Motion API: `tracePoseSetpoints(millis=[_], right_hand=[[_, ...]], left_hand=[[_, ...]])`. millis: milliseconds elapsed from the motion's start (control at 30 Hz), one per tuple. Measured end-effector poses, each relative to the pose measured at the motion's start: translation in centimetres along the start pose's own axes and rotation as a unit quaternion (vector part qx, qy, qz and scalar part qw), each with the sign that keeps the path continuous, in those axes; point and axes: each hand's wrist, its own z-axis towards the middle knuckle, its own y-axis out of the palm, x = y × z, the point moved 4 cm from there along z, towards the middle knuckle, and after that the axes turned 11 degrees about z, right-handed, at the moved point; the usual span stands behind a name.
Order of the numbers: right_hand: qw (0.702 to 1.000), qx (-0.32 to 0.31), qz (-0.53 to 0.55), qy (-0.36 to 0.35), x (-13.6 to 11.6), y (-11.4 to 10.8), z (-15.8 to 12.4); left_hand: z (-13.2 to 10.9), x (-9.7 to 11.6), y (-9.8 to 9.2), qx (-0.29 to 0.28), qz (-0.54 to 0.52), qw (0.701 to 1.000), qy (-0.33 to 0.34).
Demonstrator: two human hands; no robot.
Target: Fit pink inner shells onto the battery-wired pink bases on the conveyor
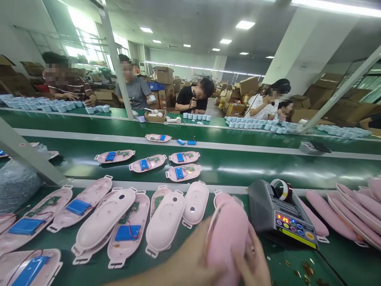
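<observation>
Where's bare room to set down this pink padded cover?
The middle green conveyor belt shows bare room right of the rightmost pink shell. Another patch lies below the tape dispenser, dotted with amber scraps. The near belt left of your left hand is crowded with pink shells.

Factory workshop; green assembly conveyor [238, 176]

Your single head-worn camera looks forward and down from above the near green conveyor worktop [232, 188], facing across the second belt [238, 171] toward the far conveyor [89, 123]. Your left hand [181, 260] and right hand [253, 260] sit nearest, along the frame's bottom edge.
</observation>
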Motion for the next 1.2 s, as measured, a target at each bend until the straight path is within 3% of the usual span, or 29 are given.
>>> tracePoseSetpoints(millis=[67,133,167,267,333,433,567,667,733,800,867,967,1033,1133,1200], right_hand=[[0.995,-0.08,-0.048,-0.024,-4.3,4.5,6.6],[0.986,-0.015,-0.155,-0.064,-7.6,7.9,13.8],[0.981,0.009,-0.18,-0.072,-8.6,9.3,16.9],[0.963,0.045,-0.246,-0.097,-9.3,11.6,23.1],[0.948,0.063,-0.289,-0.116,-8.6,11.6,24.3],[0.919,0.066,-0.355,-0.155,-7.2,11.8,23.1],[0.896,-0.037,-0.426,-0.12,-3.6,15.8,21.1],[0.892,-0.099,-0.437,-0.061,-1.1,19.6,20.9],[0.9,-0.118,-0.415,-0.058,-1.1,21.4,20.9],[0.916,-0.125,-0.372,-0.086,-2.7,22.4,20.6],[0.928,-0.131,-0.321,-0.138,-5.5,22.7,19.7],[0.926,-0.154,-0.255,-0.232,-10.5,21.9,16.4],[0.914,-0.183,-0.231,-0.28,-12.8,21.0,12.7],[0.891,-0.25,-0.225,-0.303,-13.2,19.1,5.9],[0.885,-0.298,-0.23,-0.274,-11.5,17.6,1.8]], left_hand=[[4.2,-0.4,-4.9,0.043,0.075,0.996,-0.003],[9.5,-1.7,-10.8,0.101,0.253,0.961,-0.054],[12.3,-2.6,-13.4,0.112,0.287,0.948,-0.078],[19.7,-5.9,-18.5,0.106,0.339,0.927,-0.121],[23.1,-8.2,-19.5,0.083,0.355,0.921,-0.136],[25.9,-11.0,-18.9,0.054,0.345,0.925,-0.149],[27.0,-12.2,-19.2,0.056,0.284,0.943,-0.163],[25.6,-11.3,-21.7,0.114,0.222,0.956,-0.156],[23.1,-10.1,-23.6,0.163,0.169,0.962,-0.138],[19.4,-8.6,-24.6,0.191,0.102,0.97,-0.115],[15.2,-6.9,-24.1,0.197,0.031,0.975,-0.097],[8.8,-4.4,-21.1,0.201,-0.067,0.973,-0.086],[4.9,-3.1,-18.2,0.232,-0.18,0.952,-0.091],[-0.9,-2.7,-12.7,0.277,-0.371,0.875,-0.143],[-4.6,-2.9,-8.1,0.26,-0.459,0.826,-0.199]])
